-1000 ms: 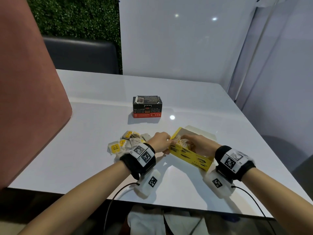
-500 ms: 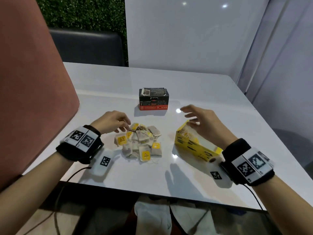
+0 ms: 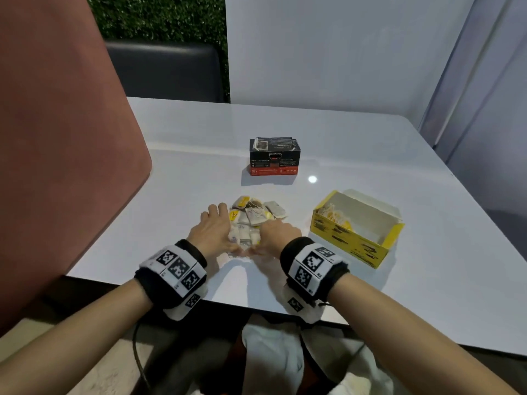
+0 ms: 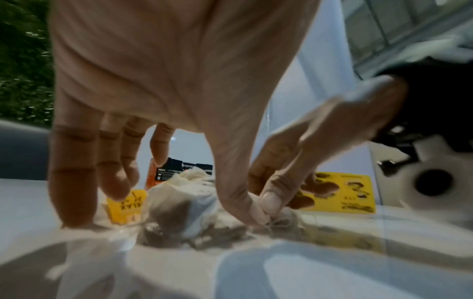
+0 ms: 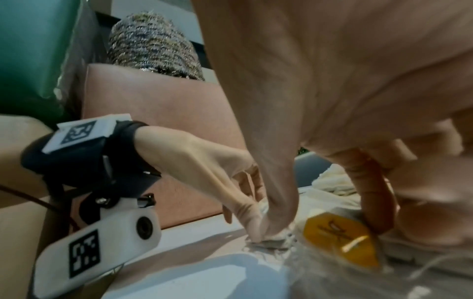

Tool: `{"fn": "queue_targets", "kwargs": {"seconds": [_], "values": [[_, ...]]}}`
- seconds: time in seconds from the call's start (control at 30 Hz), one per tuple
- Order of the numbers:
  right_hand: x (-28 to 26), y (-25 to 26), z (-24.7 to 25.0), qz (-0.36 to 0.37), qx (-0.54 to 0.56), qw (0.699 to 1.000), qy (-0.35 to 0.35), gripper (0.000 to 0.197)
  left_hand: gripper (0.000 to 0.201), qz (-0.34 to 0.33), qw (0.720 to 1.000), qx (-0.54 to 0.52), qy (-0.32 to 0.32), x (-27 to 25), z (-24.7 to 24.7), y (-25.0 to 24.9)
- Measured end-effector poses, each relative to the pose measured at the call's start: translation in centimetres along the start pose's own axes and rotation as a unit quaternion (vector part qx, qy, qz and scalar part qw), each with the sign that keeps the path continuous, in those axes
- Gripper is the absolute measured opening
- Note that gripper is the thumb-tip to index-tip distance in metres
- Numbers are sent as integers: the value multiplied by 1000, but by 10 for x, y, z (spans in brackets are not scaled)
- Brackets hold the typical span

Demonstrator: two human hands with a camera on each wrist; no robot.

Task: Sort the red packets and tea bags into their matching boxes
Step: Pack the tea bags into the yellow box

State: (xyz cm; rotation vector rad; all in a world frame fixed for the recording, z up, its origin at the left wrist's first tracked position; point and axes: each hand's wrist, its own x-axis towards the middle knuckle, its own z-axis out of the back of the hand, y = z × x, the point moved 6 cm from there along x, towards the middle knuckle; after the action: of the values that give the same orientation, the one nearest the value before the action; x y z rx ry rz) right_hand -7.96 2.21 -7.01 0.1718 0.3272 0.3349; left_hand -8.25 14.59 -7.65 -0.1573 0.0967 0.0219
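1. Left hand (image 3: 212,232) sits at the left edge of the heap of tea bags (image 3: 253,218); fingers spread and bent downward, tips on the table (image 3: 185,172) and against the bags. From the left wrist view, its thumb (image 4: 240,194) presses down on a tangle of string at the near edge of the heap.
2. Right hand (image 3: 278,233) is at the heap's near right side, fingers curled in on the bags; its thumb (image 5: 277,212) meets the left thumb at the near edge. The two hands bracket the pile, gathering it between them. Whether either has a bag fully pinched, cannot tell.
3. Tea bags: loose pile, white pouches with yellow tags (image 5: 340,236) and strings, in the middle of the table, just in front of the person.
4. Yellow box (image 3: 353,238) stands open to the right of the pile, apart from it; a few tea bags lie in its left end.
5. Black and red box (image 3: 274,161) stands farther back, beyond the pile, with packets showing at its top.
6. Pink upholstered chair back (image 3: 57,138) to the left; dark seat (image 3: 162,72) behind the table.
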Motion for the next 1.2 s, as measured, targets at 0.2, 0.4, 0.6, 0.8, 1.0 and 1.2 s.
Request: {"fn": "queue_targets", "kwargs": {"seconds": [0.2,0.4,0.6,0.8,1.0,1.2], "values": [[1,-7,1,13,35,999,12,29,55,-59,998,-27,25,-5,-5,-3],[-5,-10,25,159,-13,983,-92,25,18,-83,996,-38,15,-6,3,1],[-4,4,3,239,-124,961,-65,36,25,12,957,-289,17,7,20,41],[-2,12,7,291,-212,926,-114,22,40,36,834,-549,50,-3,22,51],[6,-17,34,146,57,979,-130,8,12,108,710,-694,58,-2,11,42],[10,-64,23,-82,410,905,-73,19,20,133,671,-724,91,-2,7,36]]}}
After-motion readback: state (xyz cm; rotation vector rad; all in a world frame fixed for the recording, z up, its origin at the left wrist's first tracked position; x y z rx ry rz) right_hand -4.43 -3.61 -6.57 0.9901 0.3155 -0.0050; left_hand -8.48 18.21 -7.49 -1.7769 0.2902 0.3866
